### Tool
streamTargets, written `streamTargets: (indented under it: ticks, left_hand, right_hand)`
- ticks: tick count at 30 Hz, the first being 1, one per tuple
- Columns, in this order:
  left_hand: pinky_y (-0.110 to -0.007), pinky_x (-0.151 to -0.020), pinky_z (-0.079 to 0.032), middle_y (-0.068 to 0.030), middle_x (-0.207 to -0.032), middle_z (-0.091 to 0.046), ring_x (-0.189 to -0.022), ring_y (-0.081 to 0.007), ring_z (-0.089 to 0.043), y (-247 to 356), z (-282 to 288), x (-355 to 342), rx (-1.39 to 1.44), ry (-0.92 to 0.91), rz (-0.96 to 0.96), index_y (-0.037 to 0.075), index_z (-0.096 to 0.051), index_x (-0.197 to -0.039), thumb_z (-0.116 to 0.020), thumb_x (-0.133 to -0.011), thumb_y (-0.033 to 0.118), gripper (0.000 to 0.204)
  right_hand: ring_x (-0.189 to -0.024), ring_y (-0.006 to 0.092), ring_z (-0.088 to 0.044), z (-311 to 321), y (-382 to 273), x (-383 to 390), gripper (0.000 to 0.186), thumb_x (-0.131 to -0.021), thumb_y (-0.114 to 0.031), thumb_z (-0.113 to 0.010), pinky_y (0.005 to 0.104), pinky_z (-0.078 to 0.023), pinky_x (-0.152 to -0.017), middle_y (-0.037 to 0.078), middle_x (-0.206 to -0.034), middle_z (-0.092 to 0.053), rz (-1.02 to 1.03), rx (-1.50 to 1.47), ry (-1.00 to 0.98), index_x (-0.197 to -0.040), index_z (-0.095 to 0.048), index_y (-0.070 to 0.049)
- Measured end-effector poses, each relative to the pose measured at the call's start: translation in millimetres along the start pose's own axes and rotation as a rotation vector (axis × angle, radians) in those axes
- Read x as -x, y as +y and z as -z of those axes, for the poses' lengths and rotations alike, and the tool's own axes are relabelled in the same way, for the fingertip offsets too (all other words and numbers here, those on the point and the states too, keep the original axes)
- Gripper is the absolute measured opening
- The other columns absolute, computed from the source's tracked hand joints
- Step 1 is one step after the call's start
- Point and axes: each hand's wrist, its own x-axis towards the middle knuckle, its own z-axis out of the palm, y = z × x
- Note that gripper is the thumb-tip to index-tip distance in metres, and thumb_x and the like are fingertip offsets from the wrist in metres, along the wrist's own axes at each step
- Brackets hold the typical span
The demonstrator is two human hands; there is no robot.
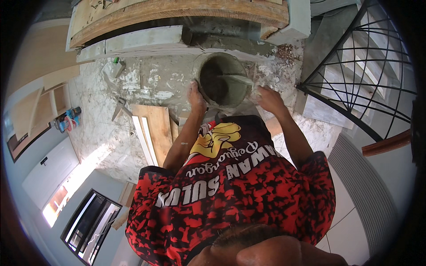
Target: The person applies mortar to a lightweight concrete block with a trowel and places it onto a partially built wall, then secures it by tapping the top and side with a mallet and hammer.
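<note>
A grey, cement-smeared bucket [242, 63] stands in front of me, tilted so that its mouth shows. Dark grey wet mix [214, 84] lies inside, mostly on the left. Against the bucket's left side my left hand [195, 96] is closed, steadying it by the wall near the rim. My right hand [270, 99], at the right rim, grips what looks like a trowel [237, 79]. Its grey-coated blade reaches into the bucket above the mix; the handle is mostly hidden by my fingers.
Behind the bucket run a pale block ledge [146, 41] and a wooden bench [186, 17]. Boards [153, 124] and a handsaw [119, 109] lie on the stained floor to the left, with a blue power tool [67, 119] farther off. A black metal grille [355, 66] rises at right.
</note>
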Motion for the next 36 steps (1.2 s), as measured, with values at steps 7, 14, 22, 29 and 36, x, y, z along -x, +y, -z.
streamTargets:
  ticks: [7, 14, 22, 29, 36]
  left_hand:
    - [-0.028, -0.081, -0.044, -0.0070, -0.098, -0.061, -0.090, -0.0144, -0.054, 5, -45, 17, -0.279, -0.175, -0.126, -0.001, -0.059, -0.105, -0.048, -0.096, 0.033, 0.036]
    - [-0.022, -0.075, -0.042, -0.0024, -0.095, -0.060, -0.086, -0.0097, -0.053, 3, -60, -1, -0.114, -0.313, -0.088, -0.001, -0.060, -0.104, -0.050, -0.096, 0.032, 0.035]
    - [-0.032, -0.086, -0.046, -0.0094, -0.105, -0.060, -0.092, -0.0194, -0.058, -13, -51, -13, -0.038, -0.209, 0.052, -0.002, -0.055, -0.111, -0.048, -0.096, 0.027, 0.033]
    - [-0.040, -0.092, -0.045, -0.0146, -0.114, -0.057, -0.104, -0.0273, -0.056, -23, -26, -11, 0.124, -0.098, 0.124, -0.002, -0.050, -0.117, -0.035, -0.097, 0.028, 0.039]
    - [-0.040, -0.095, -0.042, -0.0151, -0.116, -0.056, -0.106, -0.0270, -0.054, -24, -16, 2, 0.046, -0.023, 0.118, -0.002, -0.050, -0.115, -0.034, -0.096, 0.024, 0.035]
  right_hand:
    - [-0.083, 0.0418, -0.062, -14, -61, -47, 0.031, -0.083, -0.009, -0.046, 0.0444, -0.052, -0.074, 0.030, -0.098, -0.057, 0.093, 0.259, -0.075, -0.111, -0.055, 0.002]
    - [-0.076, 0.0312, -0.066, -10, -50, -25, 0.032, -0.082, -0.015, -0.054, 0.0430, -0.052, -0.065, 0.024, -0.088, -0.063, 0.218, -0.074, -0.281, -0.108, -0.057, 0.004]
    - [-0.076, 0.0129, -0.060, 14, 25, -15, 0.037, -0.088, -0.022, -0.058, 0.0288, -0.051, -0.062, 0.010, -0.093, -0.064, -0.143, -0.748, -0.413, -0.119, -0.057, -0.001]
    - [-0.093, 0.0286, -0.062, 62, 83, -8, 0.039, -0.082, -0.025, -0.063, 0.0371, -0.048, -0.080, 0.020, -0.101, -0.064, -0.127, -0.352, 0.021, -0.113, -0.059, -0.002]
    - [-0.093, 0.0382, -0.060, 53, 95, -35, 0.043, -0.078, -0.019, -0.066, 0.0461, -0.050, -0.078, 0.020, -0.104, -0.058, -0.364, 0.224, 0.177, -0.116, -0.053, -0.003]
